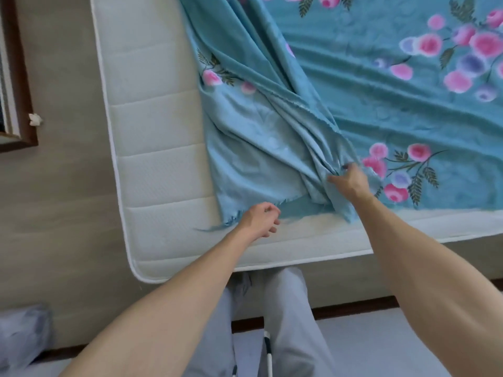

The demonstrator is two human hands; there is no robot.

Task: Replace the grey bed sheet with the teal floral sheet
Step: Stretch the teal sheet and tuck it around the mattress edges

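Right hand (pixel 349 180) grips bunched sheet (pixel 381 110); left hand (pixel 261 220) loosely curled at frayed edge, holding nothing. Pull fold leftward, cover bare mattress (pixel 152 131).

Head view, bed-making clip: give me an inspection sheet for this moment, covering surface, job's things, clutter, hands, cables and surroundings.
Surface: white quilted mattress, bare along its left strip and near edge.
Job's things: teal floral sheet spread over most of the mattress, bunched in folds near the corner, its frayed edge short of the near edge; grey bed sheet not seen on the bed.
Clutter: grey bundle on the floor at lower left, cannot tell what it is.
Hands: left hand at the frayed edge, fingers curled, grip unclear; right hand grips the bunched folds.
Cables: nothing seen.
Surroundings: beige wall, dark wooden frame at left, the person's grey trousers below.
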